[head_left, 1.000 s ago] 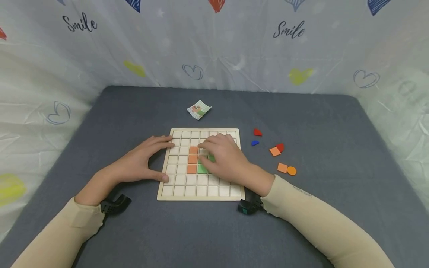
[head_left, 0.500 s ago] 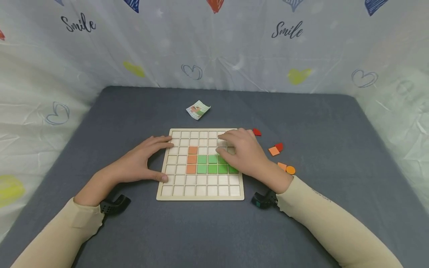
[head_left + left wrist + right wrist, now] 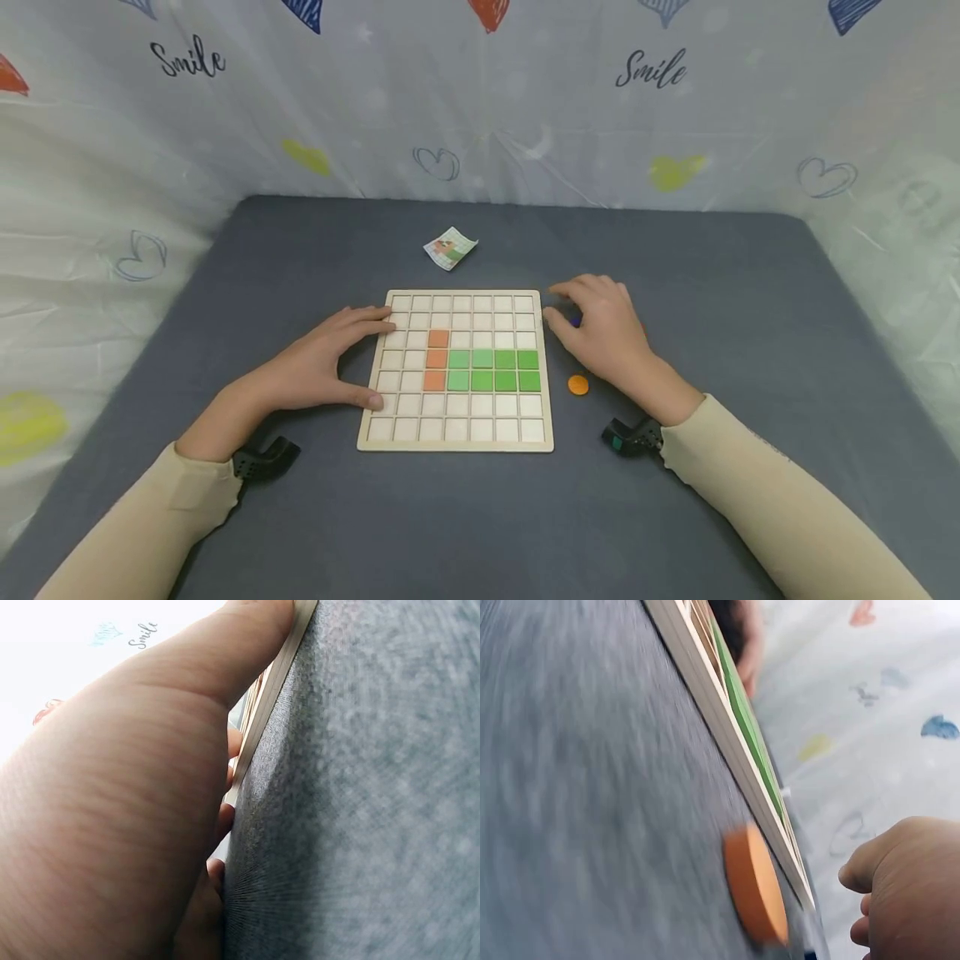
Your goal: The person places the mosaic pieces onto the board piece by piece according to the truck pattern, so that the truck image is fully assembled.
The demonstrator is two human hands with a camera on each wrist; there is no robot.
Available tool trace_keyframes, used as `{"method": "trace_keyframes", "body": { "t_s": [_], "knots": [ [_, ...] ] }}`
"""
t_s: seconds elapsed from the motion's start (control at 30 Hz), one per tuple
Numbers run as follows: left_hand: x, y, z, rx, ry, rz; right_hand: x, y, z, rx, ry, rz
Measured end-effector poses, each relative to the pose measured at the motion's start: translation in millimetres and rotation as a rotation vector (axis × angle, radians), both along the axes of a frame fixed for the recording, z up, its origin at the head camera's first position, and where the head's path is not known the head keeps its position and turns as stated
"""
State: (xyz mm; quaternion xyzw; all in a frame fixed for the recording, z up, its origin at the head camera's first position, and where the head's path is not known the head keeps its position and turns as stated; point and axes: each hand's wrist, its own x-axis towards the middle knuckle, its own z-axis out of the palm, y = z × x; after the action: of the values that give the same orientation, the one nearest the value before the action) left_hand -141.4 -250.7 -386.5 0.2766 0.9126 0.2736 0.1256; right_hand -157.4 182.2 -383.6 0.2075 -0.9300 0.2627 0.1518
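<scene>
A wooden grid board (image 3: 455, 446) lies flat on the table. Three orange squares (image 3: 436, 359) form a column in its cells, and a block of green squares (image 3: 493, 370) fills cells to their right. At the board's left edge, my left hand (image 3: 315, 358) rests with fingers and thumb spread, touching the rim (image 3: 262, 712). My right hand (image 3: 603, 325) hovers just right of the board, fingers relaxed, holding nothing visible. Beneath it a blue piece (image 3: 575, 321) peeks out. Between that hand and the board lies an orange disc (image 3: 577, 384), also in the right wrist view. Other loose pieces are hidden.
Behind the board lies a small patterned card (image 3: 451, 248), its corners lifted. Grey cloth (image 3: 480, 525) covers the table. A white printed curtain (image 3: 525, 100) hangs behind the table's far edge and along both sides.
My right hand has moved right, off the board and over the loose pieces. The orange disc now lies further left, nearer the board. My left hand has stayed in place.
</scene>
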Motion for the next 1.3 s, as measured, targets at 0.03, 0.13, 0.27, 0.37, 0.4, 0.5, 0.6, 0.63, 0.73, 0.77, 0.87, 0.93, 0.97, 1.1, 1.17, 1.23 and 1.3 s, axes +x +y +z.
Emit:
{"method": "trace_keyframes", "body": {
  "t_s": [0.03, 0.13, 0.27, 0.37, 0.4, 0.5, 0.6, 0.63, 0.73, 0.77, 0.87, 0.93, 0.97, 1.1, 1.17, 1.23, 1.3],
  "knots": [
    [0.2, 0.1, -0.5, 0.000, -0.001, 0.003, -0.6, 3.5, -0.4, 0.000, -0.002, -0.009],
    [0.3, 0.2, -1.1, -0.002, -0.005, 0.005, -3.2, 13.0, -2.7, -0.002, -0.010, -0.042],
    [-0.8, 0.1, -1.6, -0.009, 0.000, 0.005, -6.9, 21.3, -5.0, 0.019, -0.014, -0.084],
    [-0.8, 0.1, -1.5, -0.008, 0.006, 0.004, -9.0, 23.8, -5.9, 0.045, -0.024, -0.107],
    [-0.8, 0.2, -1.4, -0.008, 0.007, 0.003, -9.4, 24.2, -5.7, 0.052, -0.027, -0.115],
    [-0.5, 0.7, -1.5, -0.008, 0.004, 0.006, -10.7, 24.9, -5.7, 0.069, -0.041, -0.141],
    [-0.4, 1.3, -1.4, -0.009, -0.001, 0.010, -11.5, 25.1, -5.8, 0.078, -0.048, -0.166],
    [-0.3, 1.5, -1.3, -0.009, -0.002, 0.011, -11.9, 25.0, -6.2, 0.080, -0.051, -0.171],
    [-0.2, 1.6, -0.8, -0.008, 0.000, 0.012, -13.0, 24.9, -7.8, 0.073, -0.056, -0.175],
    [-0.2, 1.5, -0.8, -0.007, 0.002, 0.012, -13.4, 24.9, -8.6, 0.065, -0.059, -0.171],
    [-0.1, 1.0, -0.8, -0.004, 0.005, 0.011, -15.2, 25.0, -11.0, 0.034, -0.076, -0.161],
    [0.2, 0.8, -0.9, -0.003, 0.002, 0.011, -16.2, 25.0, -12.3, 0.014, -0.088, -0.151],
    [0.3, 0.9, -1.0, -0.003, 0.003, 0.010, -16.4, 25.0, -12.8, 0.007, -0.092, -0.147],
    [1.0, 1.3, -0.8, -0.004, 0.004, 0.012, -17.1, 24.9, -14.6, -0.006, -0.103, -0.127],
    [1.0, 1.3, -0.8, -0.004, 0.008, 0.012, -17.3, 24.9, -15.1, -0.009, -0.103, -0.118],
    [0.8, 1.3, -0.6, -0.004, 0.008, 0.012, -17.4, 24.8, -15.5, -0.011, -0.101, -0.109],
    [0.5, 1.1, -0.6, -0.004, 0.008, 0.010, -17.2, 24.4, -15.4, -0.015, -0.098, -0.098]
  ]
}}
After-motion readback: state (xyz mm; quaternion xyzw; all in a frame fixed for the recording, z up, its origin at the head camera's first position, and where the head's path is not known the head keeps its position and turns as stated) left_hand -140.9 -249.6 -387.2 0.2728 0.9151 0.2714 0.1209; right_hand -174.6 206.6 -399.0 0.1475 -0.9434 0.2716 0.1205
